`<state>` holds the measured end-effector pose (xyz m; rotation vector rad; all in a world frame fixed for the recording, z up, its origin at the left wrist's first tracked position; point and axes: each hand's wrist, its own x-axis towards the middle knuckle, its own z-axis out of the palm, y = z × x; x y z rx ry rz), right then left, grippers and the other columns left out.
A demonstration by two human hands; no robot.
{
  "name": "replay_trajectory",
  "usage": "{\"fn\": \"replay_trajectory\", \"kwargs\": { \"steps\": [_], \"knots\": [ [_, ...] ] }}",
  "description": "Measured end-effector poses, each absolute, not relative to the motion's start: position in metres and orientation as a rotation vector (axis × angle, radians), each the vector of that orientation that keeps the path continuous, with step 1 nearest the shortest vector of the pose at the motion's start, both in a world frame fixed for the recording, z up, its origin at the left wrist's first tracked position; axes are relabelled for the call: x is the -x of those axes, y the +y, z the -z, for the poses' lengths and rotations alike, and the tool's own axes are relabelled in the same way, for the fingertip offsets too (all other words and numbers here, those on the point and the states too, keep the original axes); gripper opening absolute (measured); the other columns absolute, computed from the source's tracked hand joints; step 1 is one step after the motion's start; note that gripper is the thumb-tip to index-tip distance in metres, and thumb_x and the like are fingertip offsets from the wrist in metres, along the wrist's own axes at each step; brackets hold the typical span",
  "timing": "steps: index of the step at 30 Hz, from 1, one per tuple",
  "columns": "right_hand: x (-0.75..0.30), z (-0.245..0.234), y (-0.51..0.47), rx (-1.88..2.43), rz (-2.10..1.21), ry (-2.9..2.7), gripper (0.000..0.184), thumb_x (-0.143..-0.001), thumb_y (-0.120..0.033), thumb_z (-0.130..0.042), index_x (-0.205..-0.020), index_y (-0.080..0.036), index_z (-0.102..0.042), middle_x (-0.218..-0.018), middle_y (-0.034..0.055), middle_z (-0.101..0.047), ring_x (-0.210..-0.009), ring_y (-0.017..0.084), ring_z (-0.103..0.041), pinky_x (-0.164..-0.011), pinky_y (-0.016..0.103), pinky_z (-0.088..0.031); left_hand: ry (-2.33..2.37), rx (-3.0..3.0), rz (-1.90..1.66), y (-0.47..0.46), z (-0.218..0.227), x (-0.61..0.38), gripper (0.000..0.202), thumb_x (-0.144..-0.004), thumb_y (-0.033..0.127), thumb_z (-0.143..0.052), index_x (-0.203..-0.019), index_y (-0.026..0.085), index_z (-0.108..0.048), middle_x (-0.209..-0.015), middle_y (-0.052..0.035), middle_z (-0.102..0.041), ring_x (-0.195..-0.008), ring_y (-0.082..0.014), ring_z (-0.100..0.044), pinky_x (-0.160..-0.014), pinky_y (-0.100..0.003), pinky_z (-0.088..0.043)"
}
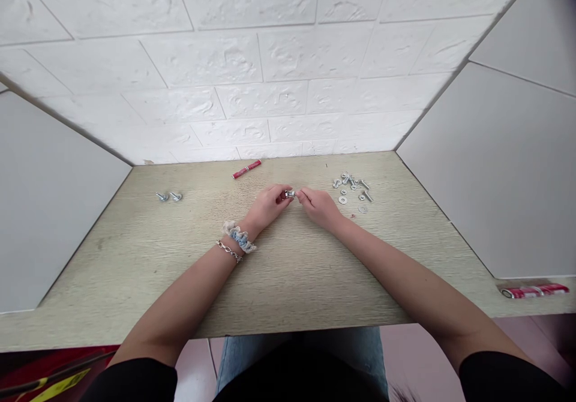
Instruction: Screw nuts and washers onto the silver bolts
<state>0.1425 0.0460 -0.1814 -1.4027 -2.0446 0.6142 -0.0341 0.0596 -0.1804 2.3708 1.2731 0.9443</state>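
Note:
Both hands meet over the middle of the pale wooden table [292, 270]. My left hand [266, 205] and my right hand [318, 206] pinch a small silver bolt [290, 194] between their fingertips, one at each end. It is too small to tell whether a nut sits on it. The left wrist wears a scrunchie and a chain bracelet. A loose pile of silver bolts, nuts and washers [353, 189] lies just right of my right hand.
Two assembled silver bolts [169, 197] lie at the left of the table. A red pen-like stick [246, 169] lies near the back wall. Another red object [534, 291] rests on the ledge at the far right. White panels close in both sides.

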Motion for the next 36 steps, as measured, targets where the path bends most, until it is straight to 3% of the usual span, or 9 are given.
{"fn": "replay_trajectory", "kwargs": {
  "steps": [3, 6, 10, 14, 18, 22, 25, 31, 36],
  "knots": [
    [-0.1428, 0.1803, 0.0447, 1.422, -0.605, -1.995, 0.036, -0.092, -0.043, -0.032, -0.068, -0.02, -0.043, -0.058, -0.0009, -0.047, -0.054, 0.012, -0.04, -0.055, 0.025, -0.026, 1.267, -2.384, -0.932, 0.0591, 0.1803, 0.0339, 0.019, -0.085, 0.027, -0.057, -0.1, 0.016, -0.062, -0.077, -0.0009, -0.062, -0.07, -0.0108, -0.056, -0.069, -0.024, -0.048],
    [-0.1431, 0.1811, 0.0438, 1.378, -0.626, -1.938, 0.022, -0.088, -0.041, -0.042, -0.087, -0.02, -0.049, -0.06, -0.0035, -0.047, -0.054, 0.012, -0.042, -0.056, 0.023, -0.029, 1.272, -2.387, -0.927, 0.0595, 0.1805, 0.0341, 0.02, -0.084, 0.027, -0.057, -0.101, 0.017, -0.062, -0.077, -0.001, -0.063, -0.07, -0.011, -0.056, -0.069, -0.024, -0.048],
    [-0.1429, 0.1832, 0.045, 1.301, -0.644, -2.004, 0.024, -0.087, -0.032, -0.045, -0.108, -0.02, -0.049, -0.064, -0.0036, -0.052, -0.057, 0.012, -0.046, -0.059, 0.023, -0.032, 1.265, -2.387, -0.913, 0.0603, 0.1806, 0.0345, 0.021, -0.084, 0.026, -0.058, -0.103, 0.018, -0.061, -0.077, -0.0007, -0.063, -0.07, -0.0109, -0.057, -0.068, -0.024, -0.048],
    [-0.1431, 0.1831, 0.0468, 1.345, -0.623, -2.04, 0.024, -0.091, -0.036, -0.038, -0.088, -0.02, -0.055, -0.066, 0.0002, -0.056, -0.061, 0.013, -0.048, -0.059, 0.025, -0.03, 1.267, -2.38, -0.918, 0.0597, 0.18, 0.0341, 0.019, -0.084, 0.027, -0.057, -0.101, 0.018, -0.062, -0.078, -0.0009, -0.063, -0.07, -0.011, -0.057, -0.069, -0.024, -0.048],
    [-0.1439, 0.1823, 0.0463, 1.384, -0.621, -1.97, 0.04, -0.093, -0.044, -0.031, -0.066, -0.019, -0.046, -0.06, 0.0003, -0.051, -0.057, 0.012, -0.043, -0.056, 0.025, -0.028, 1.26, -2.389, -0.906, 0.0592, 0.1798, 0.0336, 0.018, -0.084, 0.025, -0.057, -0.099, 0.017, -0.062, -0.077, -0.0009, -0.063, -0.071, -0.0112, -0.057, -0.07, -0.024, -0.048],
    [-0.1432, 0.1823, 0.0449, 1.351, -0.647, -1.926, 0.022, -0.086, -0.042, -0.046, -0.086, -0.02, -0.05, -0.059, -0.0042, -0.047, -0.054, 0.011, -0.042, -0.056, 0.023, -0.03, 1.26, -2.397, -0.928, 0.06, 0.181, 0.0341, 0.02, -0.083, 0.023, -0.058, -0.101, 0.016, -0.062, -0.078, -0.0011, -0.063, -0.071, -0.0113, -0.057, -0.07, -0.024, -0.048],
    [-0.1424, 0.1821, 0.0448, 1.337, -0.657, -1.959, 0.025, -0.083, -0.037, -0.05, -0.102, -0.021, -0.05, -0.06, -0.0055, -0.047, -0.055, 0.011, -0.044, -0.057, 0.022, -0.032, 1.253, -2.405, -0.927, 0.06, 0.1813, 0.0344, 0.021, -0.083, 0.023, -0.058, -0.102, 0.016, -0.062, -0.079, -0.0011, -0.063, -0.071, -0.0112, -0.057, -0.07, -0.024, -0.048],
    [-0.1435, 0.1803, 0.0454, 1.368, -0.635, -1.965, 0.038, -0.093, -0.042, -0.031, -0.071, -0.019, -0.051, -0.062, 0.0003, -0.052, -0.06, 0.013, -0.047, -0.058, 0.025, -0.031, 1.263, -2.392, -0.914, 0.059, 0.1801, 0.0341, 0.02, -0.084, 0.025, -0.057, -0.101, 0.017, -0.062, -0.078, -0.0011, -0.063, -0.072, -0.0114, -0.058, -0.071, -0.025, -0.049],
    [-0.1431, 0.1804, 0.0448, 1.366, -0.649, -1.959, 0.022, -0.086, -0.04, -0.047, -0.096, -0.02, -0.052, -0.06, -0.0041, -0.049, -0.055, 0.012, -0.044, -0.056, 0.023, -0.031, 1.261, -2.393, -0.917, 0.059, 0.1798, 0.0343, 0.021, -0.084, 0.024, -0.057, -0.103, 0.017, -0.062, -0.078, -0.0011, -0.062, -0.072, -0.0116, -0.058, -0.07, -0.025, -0.049]
  ]
}}
